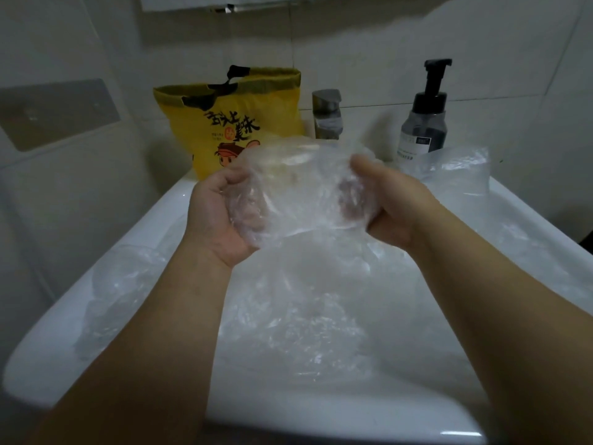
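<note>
Head camera looks down on a white sink that fills the lower half of the frame, its near rim along the bottom edge. Crumpled clear film lies in the basin, and another wad of film sits on the rim at lower left. Both bare forearms reach up from the bottom corners to the centre of the frame.

There the left hand, palm up, curls its fingers round the left edge of a clear plastic bag. The right hand grips the right edge, thumb on top and fingers showing through the film. The bag is held above the basin, stretched between the two hands. It is thin, wrinkled and glossy; its lower part hangs toward the film below.

Beyond, a further sheet of plastic lies on the right rear ledge. A yellow printed bag with black handles stands at upper centre-left, a metal faucet just right of it. A dark pump bottle stands at upper right, before pale wall tiles.
</note>
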The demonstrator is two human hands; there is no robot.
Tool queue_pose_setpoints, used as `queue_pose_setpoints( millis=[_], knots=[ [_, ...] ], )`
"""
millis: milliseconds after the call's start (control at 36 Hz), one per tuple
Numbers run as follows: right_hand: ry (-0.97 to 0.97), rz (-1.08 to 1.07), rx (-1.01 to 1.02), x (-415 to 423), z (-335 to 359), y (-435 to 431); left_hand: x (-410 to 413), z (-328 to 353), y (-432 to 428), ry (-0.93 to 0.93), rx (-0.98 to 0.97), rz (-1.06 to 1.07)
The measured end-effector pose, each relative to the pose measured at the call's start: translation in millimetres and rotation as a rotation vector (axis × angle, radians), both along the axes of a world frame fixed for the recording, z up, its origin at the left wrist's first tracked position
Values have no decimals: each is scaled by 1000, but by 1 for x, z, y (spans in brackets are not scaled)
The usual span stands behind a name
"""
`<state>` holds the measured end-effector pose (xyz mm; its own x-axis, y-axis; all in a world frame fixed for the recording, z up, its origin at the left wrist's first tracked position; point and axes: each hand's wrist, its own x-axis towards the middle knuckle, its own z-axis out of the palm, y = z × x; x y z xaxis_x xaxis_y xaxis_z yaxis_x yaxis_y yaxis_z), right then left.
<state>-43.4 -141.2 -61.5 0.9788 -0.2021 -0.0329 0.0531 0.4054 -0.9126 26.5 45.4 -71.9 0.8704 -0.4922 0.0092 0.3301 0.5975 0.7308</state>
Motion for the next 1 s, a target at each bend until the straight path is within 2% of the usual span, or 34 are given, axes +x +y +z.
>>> queue_pose_setpoints(
  millis=[139, 194, 278, 333, 389, 417, 472, 528, 583, 639, 722, 806, 889, 944, 1000],
  knots=[
    [-69, -44, 386, -3, 6, -10, -9, 3, -9, -59, 162, -163],
    [-68, -35, 485, -6, 7, -11, -8, 1, -13, -54, 264, -138],
    [-34, -40, 377, -9, 8, -8, -1, -3, -12, -22, 375, -35],
    [-10, -24, 336, -11, 10, -4, 2, -10, -13, -52, 630, 156],
    [16, -17, 241, -12, 10, -2, 2, -14, -16, -189, 894, 335],
    [35, -5, 190, -11, 10, -2, 0, -14, -19, -277, 954, 423],
    [74, 45, 122, -11, 10, -2, -5, -7, -21, -411, 871, 518],
    [94, 98, 49, -11, 9, -1, -12, 1, -22, -479, 699, 478],
    [110, 136, -15, -11, 8, 1, -18, 3, -21, -534, 663, 319],
    [120, 159, -39, -12, 9, 4, -21, 1, -22, -564, 734, 92],
    [124, 181, 36, -13, 11, 5, -26, -4, -23, -529, 796, -192],
    [91, 75, 116, -14, 14, 3, -26, -3, -24, -470, 752, -150],
    [42, -16, 313, -11, 11, -5, -18, 0, -21, -348, 560, -47],
    [94, 58, 277, -8, 8, -5, -12, 3, -19, -270, 419, -2],
    [158, 218, 128, -8, 3, 0, -10, 4, -18, -208, 328, 31]
  ],
)
